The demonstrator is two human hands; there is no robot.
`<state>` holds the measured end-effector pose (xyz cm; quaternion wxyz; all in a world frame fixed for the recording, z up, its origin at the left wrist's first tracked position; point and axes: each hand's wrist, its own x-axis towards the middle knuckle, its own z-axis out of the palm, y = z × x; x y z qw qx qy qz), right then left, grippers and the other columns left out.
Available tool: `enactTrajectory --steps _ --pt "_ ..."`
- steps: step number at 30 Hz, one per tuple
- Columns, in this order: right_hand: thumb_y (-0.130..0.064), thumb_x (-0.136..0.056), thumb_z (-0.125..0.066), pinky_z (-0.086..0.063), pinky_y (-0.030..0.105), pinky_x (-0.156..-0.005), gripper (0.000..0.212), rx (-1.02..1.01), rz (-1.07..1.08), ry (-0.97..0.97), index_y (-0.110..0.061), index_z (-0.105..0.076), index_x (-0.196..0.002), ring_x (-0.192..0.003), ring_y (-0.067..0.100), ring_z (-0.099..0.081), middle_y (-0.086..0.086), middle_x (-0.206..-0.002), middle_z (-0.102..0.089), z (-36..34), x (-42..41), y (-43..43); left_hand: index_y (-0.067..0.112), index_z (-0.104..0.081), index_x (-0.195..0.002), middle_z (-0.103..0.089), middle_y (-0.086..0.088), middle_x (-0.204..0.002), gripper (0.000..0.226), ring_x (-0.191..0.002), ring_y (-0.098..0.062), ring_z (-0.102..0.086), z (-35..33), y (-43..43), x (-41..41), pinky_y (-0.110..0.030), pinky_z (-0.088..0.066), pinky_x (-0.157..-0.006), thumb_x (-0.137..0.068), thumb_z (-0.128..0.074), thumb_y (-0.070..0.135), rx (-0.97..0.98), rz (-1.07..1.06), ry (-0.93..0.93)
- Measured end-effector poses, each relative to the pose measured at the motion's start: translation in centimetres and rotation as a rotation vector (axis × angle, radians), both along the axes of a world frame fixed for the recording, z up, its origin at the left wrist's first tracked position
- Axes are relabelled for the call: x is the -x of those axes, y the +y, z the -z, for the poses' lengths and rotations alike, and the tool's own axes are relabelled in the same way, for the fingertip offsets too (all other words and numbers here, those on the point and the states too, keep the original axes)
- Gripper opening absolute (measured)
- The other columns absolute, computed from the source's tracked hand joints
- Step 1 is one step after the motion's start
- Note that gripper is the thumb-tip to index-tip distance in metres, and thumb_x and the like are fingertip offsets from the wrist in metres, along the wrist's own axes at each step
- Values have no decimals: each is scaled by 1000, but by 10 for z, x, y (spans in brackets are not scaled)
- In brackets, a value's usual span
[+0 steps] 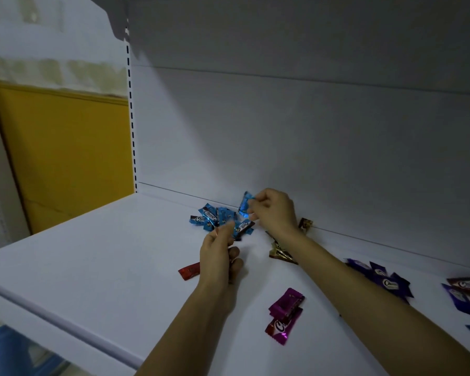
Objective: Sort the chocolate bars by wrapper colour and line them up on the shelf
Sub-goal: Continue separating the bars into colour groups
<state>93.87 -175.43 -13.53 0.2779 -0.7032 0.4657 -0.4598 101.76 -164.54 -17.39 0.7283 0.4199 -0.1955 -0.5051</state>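
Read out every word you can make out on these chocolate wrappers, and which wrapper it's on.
"Choco": piled blue wrapper.
"C", rest unreadable: magenta wrapper.
Logos too blurred to read: purple wrappers.
Nothing legible: red wrapper, held blue wrapper in the right hand.

The scene is dimly lit with a bluish cast; a brighter patch is seen on the back panel (174, 126) left of centre, the upper right is darkened, and straight lines are bowed at the edges
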Motion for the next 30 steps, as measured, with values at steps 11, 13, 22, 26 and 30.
enactTrajectory --steps 11,13,22,26,30 --pt "-8 -93 -46 -48 33 -77 34 188 -145 664 -23 -72 -108 -92 20 -60 0 -108 -64 16 -7 7 17 -59 -111 -55 0 -60 29 -39 -6 -34 -1 3 -2 -16 -24 -33 -103 -33 27 107 85 102" --pt "-8 -94 -46 -53 34 -73 30 37 -240 380 -18 -73 -103 -85 16 -65 -7 -98 -70 10 0 15 16 -58 -111 -51 1 -59 35 -38 -6 -28 1 5 -2 -15 -20 -33 -104 -29 34 130 165 91" --pt "-47 -72 -73 -49 25 -74 25 -303 -539 182 -28 -72 -88 -75 0 -66 -10 -78 -72 3 38 51 33 -65 -94 -34 1 -50 32 -36 -7 -24 -1 10 5 -16 -19 -32 -98 -36 48 137 245 -83" --pt "-20 -80 -73 -51 29 -74 3 -343 -548 26 -19 -71 -81 -63 7 -61 -2 -72 -68 7 46 57 29 -67 -85 -47 1 -48 55 -36 -8 -37 -1 12 11 -16 -29 -33 -92 -24 63 160 313 -271" --pt "-17 -86 -68 -52 39 -84 7 -361 -423 -149 -11 -65 -84 -79 19 -65 12 -88 -66 5 58 58 20 -61 -101 -67 2 -70 51 -42 -7 -45 1 13 14 -16 -34 -38 -90 -33 61 147 318 -517"
